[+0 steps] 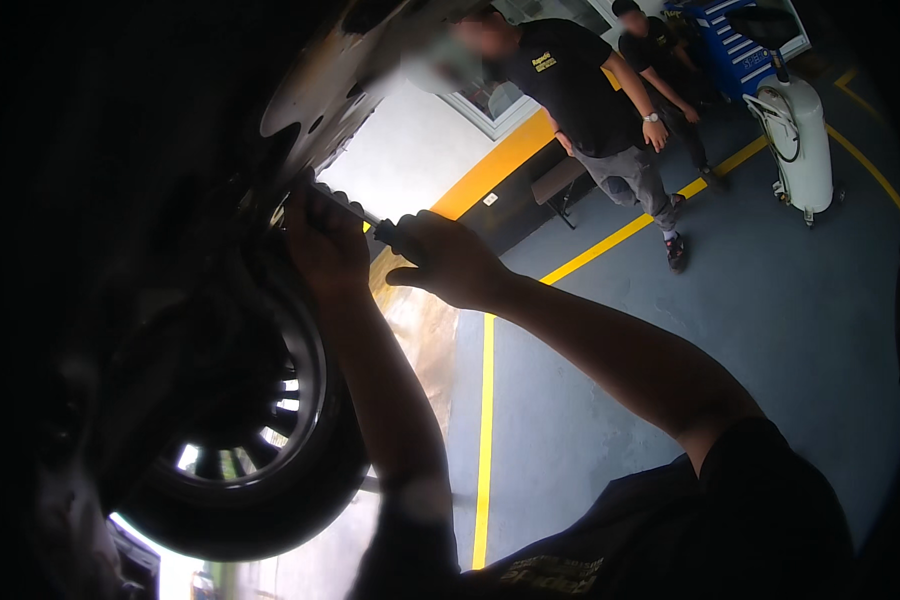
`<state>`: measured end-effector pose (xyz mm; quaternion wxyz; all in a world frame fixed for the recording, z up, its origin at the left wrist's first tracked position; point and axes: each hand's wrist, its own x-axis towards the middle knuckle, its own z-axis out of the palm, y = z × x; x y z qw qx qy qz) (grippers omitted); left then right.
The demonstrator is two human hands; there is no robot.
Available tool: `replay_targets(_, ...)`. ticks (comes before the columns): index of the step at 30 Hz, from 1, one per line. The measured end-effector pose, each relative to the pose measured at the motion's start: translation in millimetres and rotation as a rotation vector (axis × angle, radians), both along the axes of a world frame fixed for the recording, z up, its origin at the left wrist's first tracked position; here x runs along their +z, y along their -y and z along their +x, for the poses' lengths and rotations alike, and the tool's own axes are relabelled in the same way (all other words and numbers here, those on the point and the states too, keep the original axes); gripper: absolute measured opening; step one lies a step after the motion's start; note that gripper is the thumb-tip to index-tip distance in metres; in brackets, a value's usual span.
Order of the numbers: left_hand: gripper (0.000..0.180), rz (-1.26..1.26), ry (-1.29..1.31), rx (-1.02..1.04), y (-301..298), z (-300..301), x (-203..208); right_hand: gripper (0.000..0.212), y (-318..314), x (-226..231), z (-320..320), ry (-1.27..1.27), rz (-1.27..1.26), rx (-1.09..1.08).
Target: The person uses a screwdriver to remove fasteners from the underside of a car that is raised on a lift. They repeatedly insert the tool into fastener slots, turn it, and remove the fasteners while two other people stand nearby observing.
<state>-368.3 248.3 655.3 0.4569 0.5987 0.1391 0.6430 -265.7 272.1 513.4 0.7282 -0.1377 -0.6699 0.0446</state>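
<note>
Above me, the dark underside of a vehicle [305,105] fills the left of the view. My right hand [445,255] is closed around the dark handle of a hand tool [388,234] with a thin metal shaft. That shaft runs up and left to my left hand [325,245], raised against the underside. The left fingers are curled at the shaft's far end; what lies inside them is hidden in shadow. Just below my left hand is a wheel with a black tyre [260,530] and a spoked rim. Whether the tool is a ratchet or a screwdriver, I cannot tell.
A person in a dark shirt [580,85] stands at the upper right, with another person [655,60] behind. Near them are a blue tool cabinet [730,45] and a white wheeled tank [802,140]. Yellow lines [485,430] mark the grey floor [610,400].
</note>
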Motion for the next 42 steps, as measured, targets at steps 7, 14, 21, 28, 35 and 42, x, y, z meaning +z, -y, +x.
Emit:
replay_targets(7, 0.020, 0.022, 0.022, 0.144, -4, 2, -4, 0.014, 11, -1, 3, -0.046, -0.052, -0.059)
replay_targets(14, 0.021, 0.025, -0.025, 0.145, -14, -12, -1, 0.014, 3, -3, 7, -0.176, 0.059, 0.000)
replay_targets(21, 0.017, 0.015, -0.036, -0.078, -10, 12, -8, 0.026, 12, 0, 36, -0.186, -0.191, 0.204)
replay_targets(28, 0.010, 0.232, -0.134, 0.677, -16, 5, -14, 0.014, -5, -11, 0, -0.176, 0.131, -0.128)
replay_targets(35, 0.041, 0.745, -0.833, 1.297, -42, -79, -13, 0.012, 6, 3, -7, -0.278, -0.065, 0.098)
replay_targets(42, 0.038, 0.754, -0.793, 1.288, -36, -60, -9, 0.014, 4, 5, -5, -0.275, -0.048, 0.164)
